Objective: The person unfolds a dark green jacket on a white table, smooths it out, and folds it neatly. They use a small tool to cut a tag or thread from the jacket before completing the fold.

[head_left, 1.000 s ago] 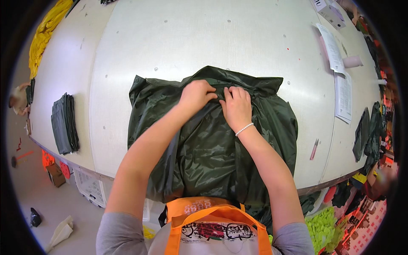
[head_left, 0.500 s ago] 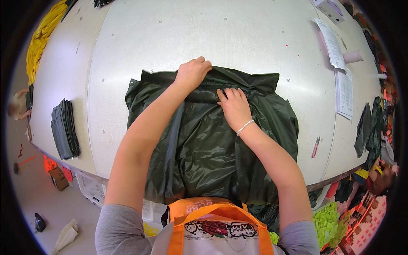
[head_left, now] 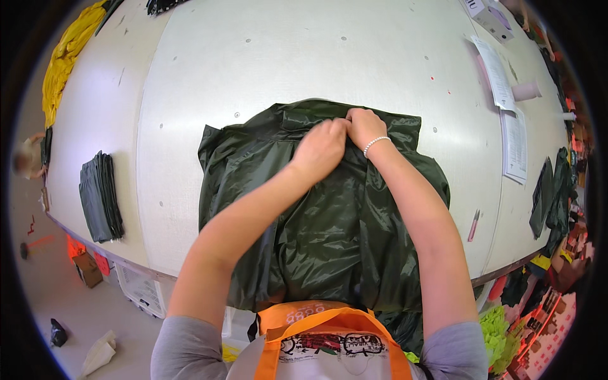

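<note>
A dark green, shiny rain jacket [head_left: 316, 247] lies spread on the table in front of me, its lower part hanging over the near edge. Its collar end points away from me and is folded and creased. My left hand [head_left: 322, 149] and my right hand [head_left: 366, 130] meet near the middle of the collar end. Both are closed, with fingertips pinching the fabric close together; exactly which layer each one holds is hidden. A white beaded bracelet circles my right wrist.
A stack of folded dark green pieces [head_left: 101, 197] lies at the left, below yellow fabric [head_left: 69, 57]. To the right are a small pink-handled cutter [head_left: 473, 226], printed sheets [head_left: 514, 144], a pale roll [head_left: 527, 90] and a box [head_left: 491, 19]. Another person [head_left: 28, 157] stands at the far left.
My left hand has come right and nearer from the collar's far edge. My right hand has moved slightly up and right, and the two now touch at the fabric. The collar's far edge has shifted.
</note>
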The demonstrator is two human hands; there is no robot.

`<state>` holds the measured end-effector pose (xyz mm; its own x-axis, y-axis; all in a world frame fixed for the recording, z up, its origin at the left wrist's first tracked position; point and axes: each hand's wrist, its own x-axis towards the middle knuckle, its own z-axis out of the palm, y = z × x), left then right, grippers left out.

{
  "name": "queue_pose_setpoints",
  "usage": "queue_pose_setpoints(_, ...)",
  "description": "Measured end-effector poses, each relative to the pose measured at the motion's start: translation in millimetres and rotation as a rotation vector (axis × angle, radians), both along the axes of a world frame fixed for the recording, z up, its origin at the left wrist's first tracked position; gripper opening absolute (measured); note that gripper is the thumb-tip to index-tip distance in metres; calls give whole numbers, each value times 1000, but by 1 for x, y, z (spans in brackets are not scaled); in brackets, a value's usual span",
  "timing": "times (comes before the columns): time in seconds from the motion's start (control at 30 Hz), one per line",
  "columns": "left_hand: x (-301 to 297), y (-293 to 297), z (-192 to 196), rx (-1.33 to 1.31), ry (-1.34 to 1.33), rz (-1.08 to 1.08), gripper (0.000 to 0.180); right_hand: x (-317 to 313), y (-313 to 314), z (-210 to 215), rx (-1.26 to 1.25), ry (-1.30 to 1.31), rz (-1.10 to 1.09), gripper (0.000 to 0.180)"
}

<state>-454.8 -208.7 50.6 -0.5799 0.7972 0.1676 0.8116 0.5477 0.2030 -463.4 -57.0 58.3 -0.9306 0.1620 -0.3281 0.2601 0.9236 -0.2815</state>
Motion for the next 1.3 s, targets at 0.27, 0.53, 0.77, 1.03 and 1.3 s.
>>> queue_pose_setpoints(0.27,26,25,-17,-65,23,130,76,22,25,15,33,117,64,26)
queue_pose_setpoints(0.53,28,83,-13,-451,254,135,60,46,24,8,311,132,205,14)
queue_pose_setpoints(0.77,33,66,-16,-116,20,31,76,84,65,-10,-101,726,250,27)
queue_pose_setpoints(1.03,38,98,-9,-293,7,105,69,94,64,-20,-173,825,128,36)
queue_pose_setpoints(1.3,48,88,-20,-13,-39,86,73,103,77,-24,-63,817,140,36)
